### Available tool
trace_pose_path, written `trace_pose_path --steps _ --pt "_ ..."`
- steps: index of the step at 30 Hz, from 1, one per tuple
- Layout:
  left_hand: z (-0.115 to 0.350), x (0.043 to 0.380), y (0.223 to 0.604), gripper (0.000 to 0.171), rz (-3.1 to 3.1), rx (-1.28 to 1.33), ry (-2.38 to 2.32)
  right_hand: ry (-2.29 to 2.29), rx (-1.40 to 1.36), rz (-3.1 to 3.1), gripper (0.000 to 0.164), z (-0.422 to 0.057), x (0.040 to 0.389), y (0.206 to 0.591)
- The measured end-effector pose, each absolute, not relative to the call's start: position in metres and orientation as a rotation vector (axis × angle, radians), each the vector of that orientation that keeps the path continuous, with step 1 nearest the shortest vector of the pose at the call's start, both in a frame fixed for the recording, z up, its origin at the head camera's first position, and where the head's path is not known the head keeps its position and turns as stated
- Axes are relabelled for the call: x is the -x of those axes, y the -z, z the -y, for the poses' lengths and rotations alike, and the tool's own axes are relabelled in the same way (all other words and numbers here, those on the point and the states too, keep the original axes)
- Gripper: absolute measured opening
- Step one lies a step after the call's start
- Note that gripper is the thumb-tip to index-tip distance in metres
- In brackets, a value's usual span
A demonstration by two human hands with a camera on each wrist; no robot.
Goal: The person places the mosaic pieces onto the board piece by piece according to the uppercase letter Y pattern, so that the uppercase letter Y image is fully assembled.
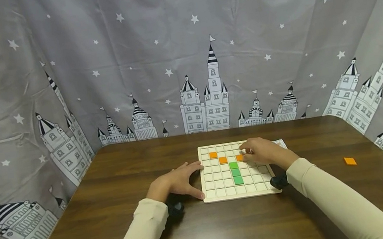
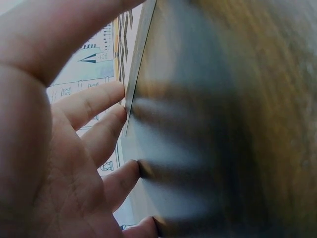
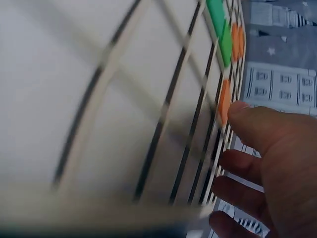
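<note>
A pale wooden grid board point(image 1: 222, 193) lies on the table with three orange tiles and three green tiles in its squares. My left hand point(image 1: 178, 180) rests at the board's left edge, its thumb and fingers spread apart; in the left wrist view the fingertips point(image 2: 119, 91) touch the edge and the tabletop. Over the upper right of the grid, my right hand point(image 1: 266, 151) touches an orange tile point(image 1: 239, 157) with a digit. The right wrist view shows that orange tile point(image 3: 225, 101) in a square, with the other fingers loosely bent. Green tiles point(image 1: 235, 172) run down the middle.
A loose orange tile point(image 1: 350, 161) lies on the brown table point(image 1: 110, 178) at the right. Partly behind the right hand, a white printed item point(image 1: 280, 144) sticks out past the board. A grey curtain point(image 1: 153, 67) with castles and stars hangs behind the table.
</note>
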State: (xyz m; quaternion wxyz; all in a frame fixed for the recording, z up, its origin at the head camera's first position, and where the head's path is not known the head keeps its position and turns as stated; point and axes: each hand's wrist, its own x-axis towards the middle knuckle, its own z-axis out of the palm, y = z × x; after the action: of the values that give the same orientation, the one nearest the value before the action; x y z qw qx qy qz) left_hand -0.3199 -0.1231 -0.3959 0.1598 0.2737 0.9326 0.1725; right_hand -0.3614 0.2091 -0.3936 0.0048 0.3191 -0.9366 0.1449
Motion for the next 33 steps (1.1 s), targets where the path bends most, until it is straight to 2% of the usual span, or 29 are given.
trace_pose_path --steps 9,19,27,33 --pt "0.122 0.320 0.393 0.094 -2.661 -0.794 -0.484 -0.413 -0.809 2.869 0.029 -0.296 0.338 0.386" --pt "0.123 0.323 0.391 0.095 -2.664 -0.790 -0.484 -0.437 -0.603 3.075 0.054 -0.402 0.291 0.384" --pt "0.123 0.322 0.393 0.094 -2.649 -0.790 -0.486 -0.394 -0.633 2.920 0.039 -0.446 0.271 0.408" --pt "0.122 0.322 0.394 0.095 -2.641 -0.794 -0.496 -0.409 -0.485 2.996 0.026 -0.458 0.270 0.406"
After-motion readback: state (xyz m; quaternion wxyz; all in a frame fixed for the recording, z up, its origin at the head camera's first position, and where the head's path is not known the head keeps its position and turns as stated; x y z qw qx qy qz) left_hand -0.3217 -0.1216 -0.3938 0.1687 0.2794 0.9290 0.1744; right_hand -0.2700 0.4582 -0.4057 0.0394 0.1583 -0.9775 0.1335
